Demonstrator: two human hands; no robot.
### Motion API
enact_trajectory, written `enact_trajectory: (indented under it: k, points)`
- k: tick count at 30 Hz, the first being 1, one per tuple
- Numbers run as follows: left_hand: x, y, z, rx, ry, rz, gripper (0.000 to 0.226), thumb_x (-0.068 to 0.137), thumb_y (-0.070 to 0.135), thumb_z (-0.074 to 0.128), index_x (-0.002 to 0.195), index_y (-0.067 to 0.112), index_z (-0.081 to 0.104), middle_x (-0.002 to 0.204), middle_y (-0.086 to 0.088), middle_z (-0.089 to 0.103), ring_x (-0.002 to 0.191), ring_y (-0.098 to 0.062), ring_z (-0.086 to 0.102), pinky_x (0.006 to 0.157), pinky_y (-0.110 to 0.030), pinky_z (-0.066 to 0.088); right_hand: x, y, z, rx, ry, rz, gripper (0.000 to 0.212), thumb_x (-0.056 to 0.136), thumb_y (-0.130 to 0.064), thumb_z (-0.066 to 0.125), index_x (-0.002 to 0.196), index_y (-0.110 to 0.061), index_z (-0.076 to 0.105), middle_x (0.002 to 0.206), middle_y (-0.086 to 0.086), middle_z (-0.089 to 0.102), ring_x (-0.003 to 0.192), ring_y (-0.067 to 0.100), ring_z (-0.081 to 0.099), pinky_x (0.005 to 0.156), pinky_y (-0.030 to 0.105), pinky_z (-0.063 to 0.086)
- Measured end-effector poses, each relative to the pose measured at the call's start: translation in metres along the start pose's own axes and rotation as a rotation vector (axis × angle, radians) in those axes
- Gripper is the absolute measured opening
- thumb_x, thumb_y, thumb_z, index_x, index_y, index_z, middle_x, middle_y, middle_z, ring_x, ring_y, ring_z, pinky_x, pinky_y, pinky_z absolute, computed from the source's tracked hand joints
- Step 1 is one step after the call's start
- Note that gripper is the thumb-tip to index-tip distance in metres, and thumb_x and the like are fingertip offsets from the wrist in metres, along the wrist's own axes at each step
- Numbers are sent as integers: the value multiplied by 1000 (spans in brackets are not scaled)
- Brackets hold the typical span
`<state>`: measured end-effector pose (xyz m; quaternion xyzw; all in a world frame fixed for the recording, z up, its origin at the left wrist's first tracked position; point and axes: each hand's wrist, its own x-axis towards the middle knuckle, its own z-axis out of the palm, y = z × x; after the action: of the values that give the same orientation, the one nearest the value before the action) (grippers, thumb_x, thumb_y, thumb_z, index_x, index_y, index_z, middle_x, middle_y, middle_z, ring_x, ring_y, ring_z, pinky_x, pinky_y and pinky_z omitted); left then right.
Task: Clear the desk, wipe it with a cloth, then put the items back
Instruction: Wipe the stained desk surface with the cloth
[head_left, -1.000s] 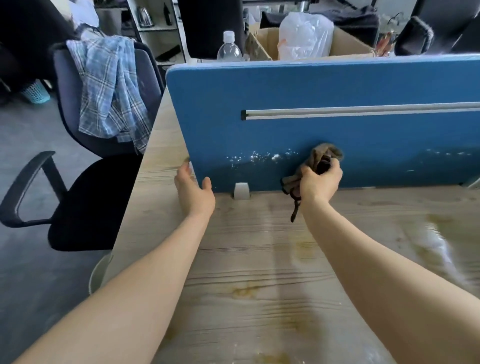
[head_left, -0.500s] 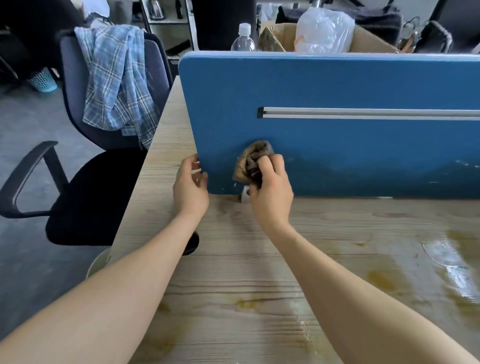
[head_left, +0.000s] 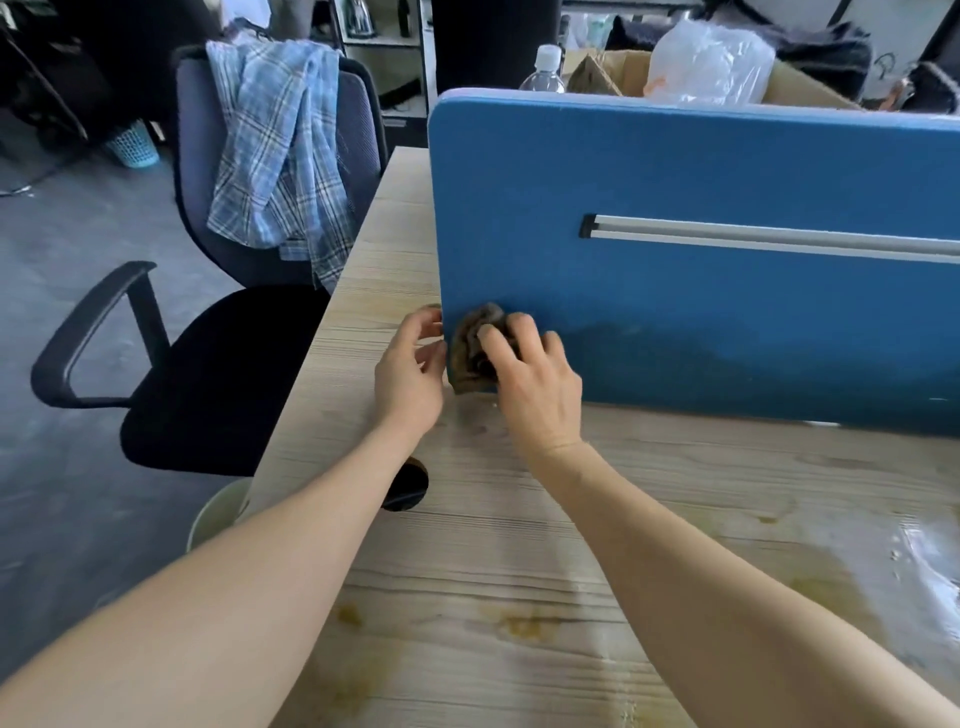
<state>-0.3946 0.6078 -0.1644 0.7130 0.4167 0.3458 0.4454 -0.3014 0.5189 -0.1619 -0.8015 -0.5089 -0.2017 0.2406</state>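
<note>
The right hand (head_left: 535, 387) squeezed a brown cloth (head_left: 474, 349) against the blue wall (head_left: 675, 291) (near its left edge). The left hand (head_left: 410, 374) stayed open, fingers touching that edge.

To your left you have an office chair (head_left: 218, 364) with a plaid shirt (head_left: 280, 150) draped over its back; behind the blue divider (head_left: 701, 291), a water bottle (head_left: 544, 73) beside a cardboard box (head_left: 779, 85) holding a plastic bag (head_left: 706, 62).

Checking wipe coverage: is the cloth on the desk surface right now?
No, the right hand presses the cloth against the lower left corner of the blue divider panel, just above the desk.
</note>
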Motion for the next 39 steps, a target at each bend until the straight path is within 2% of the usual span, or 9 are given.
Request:
enact_trajectory:
  k: [2,5,8,14,18,23,26,31,39]
  points:
    - [2,-1,-2,8,-19,14,35,94,3,50,123,22,54,106,12,60,90,-3,58,82,-13,43,-1,-1,6,-47,-78,-60,38,64,0,70,99,-16,64,100,10,60,67,31,51,39,20,28]
    - [1,-3,-5,0,-30,38,34,94,3,49,123,19,55,103,13,60,82,14,56,75,1,39,-18,11,6,-57,-229,-124,27,71,-4,57,94,-14,66,95,10,58,68,33,55,35,24,35]
    - [4,-8,-6,-28,-45,29,32,95,5,50,123,18,56,107,9,60,84,13,55,74,1,39,-13,25,-13,-6,-9,-112,29,74,-11,44,92,-14,66,93,7,58,69,30,52,36,26,40]
    - [2,-19,0,-67,-26,13,32,95,5,50,123,19,57,106,10,61,84,17,56,76,-3,43,6,34,0,-65,223,-302,24,80,-2,56,98,-10,68,104,9,59,76,25,41,54,31,41]
    - [3,-19,0,-62,-25,9,32,94,4,51,120,21,59,105,9,64,87,8,58,84,-9,45,-10,28,31,-79,107,-479,22,83,-7,49,88,-9,71,96,10,66,76,25,44,56,32,46]
    - [3,-20,0,-27,-36,24,34,95,6,50,122,23,58,107,14,62,88,22,52,79,1,39,-20,17,54,-165,-123,-567,34,75,-11,40,60,-12,70,86,3,65,71,24,55,53,28,43]
    - [1,-19,1,-25,-41,20,35,95,6,49,125,22,57,106,15,60,83,25,51,76,3,39,-12,22,39,-189,-107,-605,25,67,-9,48,53,-12,68,82,4,64,72,26,51,53,28,44]
    - [2,-22,1,-51,-46,8,38,95,4,49,127,21,56,108,15,60,85,22,52,80,-3,42,-4,36,21,-209,24,-559,11,77,-5,57,79,-5,68,97,10,59,77,26,36,57,34,43]
    - [-3,-24,-2,-38,-99,1,43,95,6,49,134,23,50,118,10,59,91,10,56,79,1,39,-20,28,22,-370,-308,-596,11,51,-10,79,51,-13,68,88,5,66,79,27,51,56,30,43]
